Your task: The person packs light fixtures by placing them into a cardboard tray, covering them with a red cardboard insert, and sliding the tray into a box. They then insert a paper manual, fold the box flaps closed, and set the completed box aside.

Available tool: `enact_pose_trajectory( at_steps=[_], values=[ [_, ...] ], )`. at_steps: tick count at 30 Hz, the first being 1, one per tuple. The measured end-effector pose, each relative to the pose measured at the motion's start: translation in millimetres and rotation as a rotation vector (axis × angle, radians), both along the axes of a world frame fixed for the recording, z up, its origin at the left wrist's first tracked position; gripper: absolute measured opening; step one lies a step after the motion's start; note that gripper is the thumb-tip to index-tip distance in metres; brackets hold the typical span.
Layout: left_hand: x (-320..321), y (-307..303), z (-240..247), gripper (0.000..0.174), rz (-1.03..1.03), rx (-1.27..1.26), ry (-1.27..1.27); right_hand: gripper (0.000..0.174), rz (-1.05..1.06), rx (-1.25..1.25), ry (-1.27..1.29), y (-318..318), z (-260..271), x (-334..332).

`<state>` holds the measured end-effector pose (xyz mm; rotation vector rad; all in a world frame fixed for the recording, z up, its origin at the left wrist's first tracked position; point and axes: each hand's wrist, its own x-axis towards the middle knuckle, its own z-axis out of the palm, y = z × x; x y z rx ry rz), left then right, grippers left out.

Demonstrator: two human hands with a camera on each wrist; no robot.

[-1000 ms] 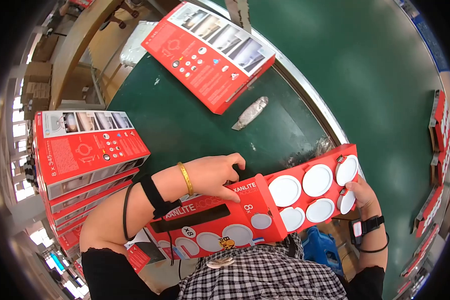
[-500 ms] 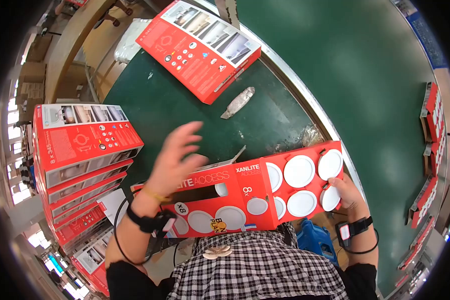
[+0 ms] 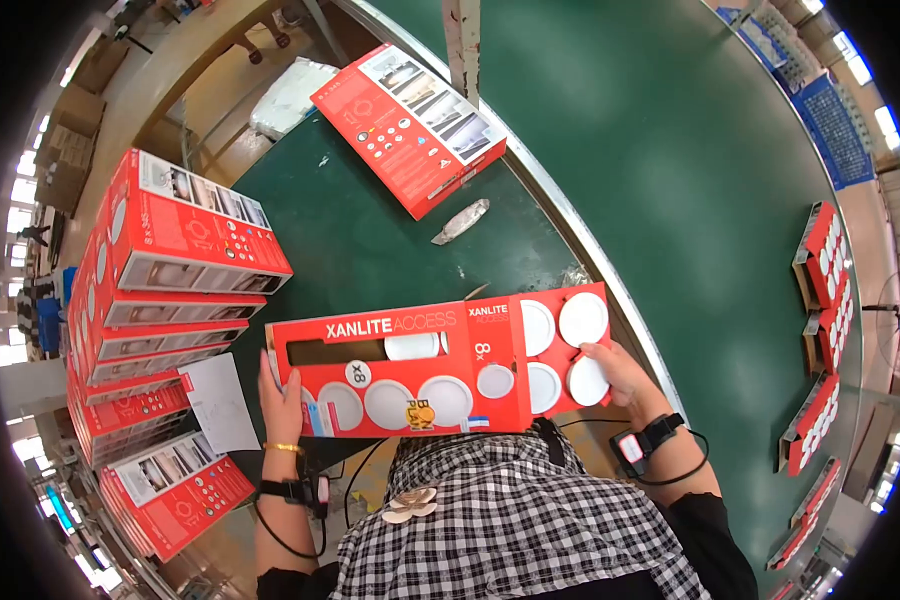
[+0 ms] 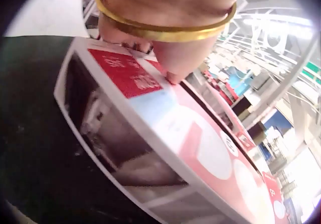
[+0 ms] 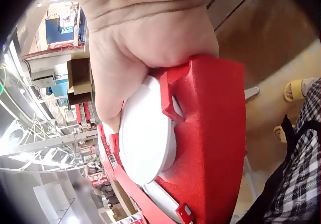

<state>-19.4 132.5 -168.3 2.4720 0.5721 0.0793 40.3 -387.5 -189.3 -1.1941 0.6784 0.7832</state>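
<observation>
A long red printed carton [image 3: 400, 372] with a window cut-out lies crosswise in front of the person. From its right end sticks out a red tray [image 3: 561, 350] carrying white round lamps [image 3: 583, 318]; more white shows through the window. My left hand [image 3: 280, 405] grips the carton's left end, thumb on the printed face. In the left wrist view its thumb presses the carton [image 4: 150, 113] near the end, most fingers hidden. My right hand [image 3: 625, 380] holds the tray's outer end. The right wrist view shows its thumb beside a white lamp [image 5: 143, 133].
Stacked red cartons [image 3: 195, 235] stand at the left, with a white sheet [image 3: 220, 400] near them. Another carton [image 3: 410, 130] lies farther back on the green table, a wrapped knife-like tool [image 3: 461, 222] before it. Filled trays [image 3: 820, 255] line the right side beyond a metal rail [image 3: 570, 225].
The tray has slid left, deeper into the carton, with fewer lamps outside. My left hand lifted off the carton's top edge and moved to its left end. My right hand stayed on the tray.
</observation>
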Motion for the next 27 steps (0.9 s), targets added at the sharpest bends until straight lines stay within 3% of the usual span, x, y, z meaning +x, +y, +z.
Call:
enact_pose_trajectory(
  at_steps=[1, 3, 4, 5, 7, 8, 12, 17, 18, 20, 21, 24, 25, 27],
  values=[
    [7.0, -14.2, 10.3, 0.060, 0.010, -0.002, -0.010, 0.034, -0.009, 0.003, 0.006, 1.8, 0.4, 1.4],
    [21.8, -69.1, 36.9, 0.058, -0.255, 0.313, -0.149, 0.030, -0.007, 0.022, 0.010, 2.7, -1.0, 3.1],
    [25.1, -100.6, 35.3, 0.059, -0.391, 0.099, -0.173, 0.030, 0.015, 0.018, 0.011, 1.7, -1.6, 4.3],
    [16.0, -132.5, 27.7, 0.068, -0.449, -0.270, -0.092, 0.030, 0.027, 0.025, 0.007, 1.3, -2.7, 4.3],
    [14.2, -209.6, 62.2, 0.081, -0.845, -0.092, -0.047, 0.030, 0.046, 0.038, -0.013, 3.5, 0.0, 6.6],
    [6.6, -232.5, 61.3, 0.090, -0.933, 0.013, -0.043, 0.030, 0.039, 0.058, -0.020, 5.5, 5.5, 6.2],
    [-5.6, -265.3, 45.4, 0.089, -0.907, 0.090, -0.011, 0.034, 0.068, 0.052, -0.053, 4.0, 2.0, 3.6],
    [-17.3, -272.5, 41.7, 0.075, -0.799, 0.127, -0.050, 0.072, 0.018, 0.070, -0.202, 3.9, -4.3, -0.6],
    [-19.7, -273.5, 37.2, 0.075, -0.797, 0.129, -0.057, 0.072, 0.020, 0.069, -0.208, 3.6, -4.5, -1.2],
    [-25.5, -274.9, 23.1, 0.072, -0.694, 0.060, -0.201, 0.080, -0.115, -0.070, -0.310, 4.9, -6.6, -3.5],
    [-27.5, -276.5, 31.1, 0.071, -0.652, 0.021, -0.230, 0.087, -0.085, -0.157, -0.420, 5.1, 2.2, -1.6],
    [-32.4, -276.4, 36.6, 0.073, -0.477, -0.065, -0.185, 0.063, 0.281, -0.940, -1.182, 4.4, 9.1, 12.1],
    [-31.8, -277.8, 41.1, 0.072, -0.470, -0.041, -0.190, 0.063, 0.278, -0.943, -1.183, 5.3, 6.9, 17.3],
    [-31.1, -275.4, 37.5, 0.074, -0.465, -0.054, -0.177, 0.051, 0.586, -1.113, -1.401, 7.7, -1.8, 27.3]
  ],
)
